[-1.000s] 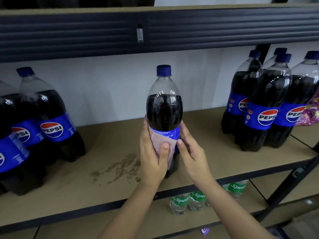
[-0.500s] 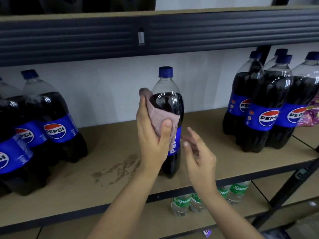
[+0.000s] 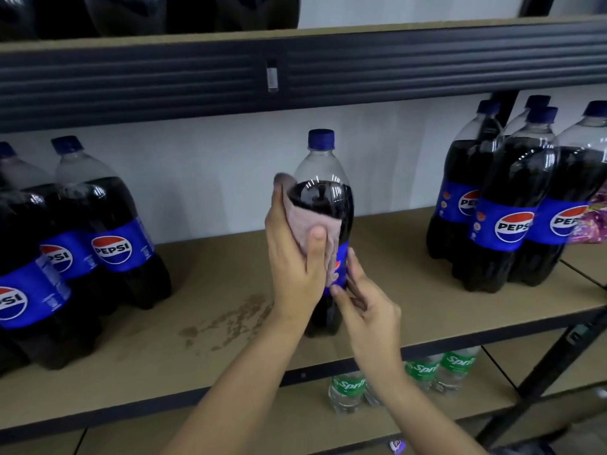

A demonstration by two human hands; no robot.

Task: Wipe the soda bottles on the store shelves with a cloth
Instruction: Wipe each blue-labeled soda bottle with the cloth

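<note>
At nine o'clock we see a cluster of Pepsi bottles (image 3: pixel 108 238) standing on the brown shelf board (image 3: pixel 213 264), blue labels facing us. Toward seven o'clock from the centre, a patch of darker stains (image 3: pixel 226 320) marks the board.

At the centre stands a single Pepsi bottle (image 3: pixel 323 178), upright on the board and well apart from both groups, blue cap on top. Our left hand (image 3: pixel 295 261) is wrapped around its left flank, pressing a pinkish cloth (image 3: pixel 312 221) against the dark body just above the blue label; the thumb pins the cloth to the front, and the cloth's top edge pokes out at about eleven o'clock of the hand. Our right hand (image 3: pixel 368 307) sits at five o'clock of the bottle, fingers loosely curled with their tips touching the lower label; we cannot tell whether it truly clasps the bottle or only steadies it.

At three o'clock a second group of Pepsi bottles (image 3: pixel 512 221) stands packed together, with a purple packet (image 3: pixel 591 221) touching its right edge. At five o'clock, on the lower shelf, green-labelled Sprite bottles (image 3: pixel 348 389) show beneath the board.
</note>
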